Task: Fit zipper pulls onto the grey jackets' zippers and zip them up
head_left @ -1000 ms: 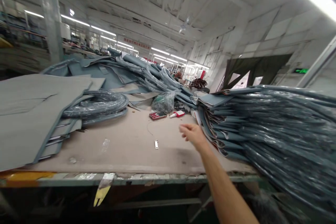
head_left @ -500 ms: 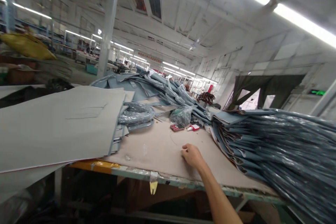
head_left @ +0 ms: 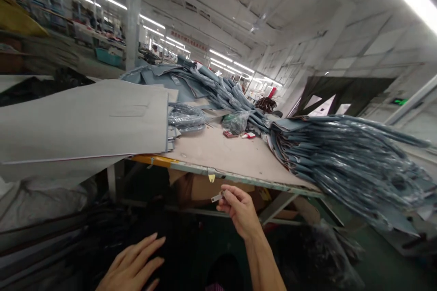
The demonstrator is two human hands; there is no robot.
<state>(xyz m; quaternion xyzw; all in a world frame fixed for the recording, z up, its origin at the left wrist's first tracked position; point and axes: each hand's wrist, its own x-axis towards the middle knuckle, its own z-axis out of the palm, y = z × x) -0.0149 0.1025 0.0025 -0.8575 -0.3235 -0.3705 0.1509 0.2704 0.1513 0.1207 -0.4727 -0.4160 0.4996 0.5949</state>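
Observation:
My right hand (head_left: 239, 209) is raised in front of the table's near edge (head_left: 239, 177), pinching a small flat metal piece (head_left: 216, 198) between thumb and fingers. My left hand (head_left: 131, 266) hangs low at the bottom of the view, fingers spread, holding nothing, over dark material below the table. The brown tabletop (head_left: 221, 152) lies just beyond my right hand.
A stack of grey sheets (head_left: 85, 122) overhangs the table's left side. A thick pile of blue-grey pieces (head_left: 341, 159) covers the right side and droops off the edge. At the back lie a coiled bundle in plastic (head_left: 186, 118), a red calculator (head_left: 228, 134) and a red-and-white item (head_left: 248, 135).
My right hand took the small metal piece off the tabletop and drew back below the table's edge. My left hand came into view. The camera moved back and tilted down.

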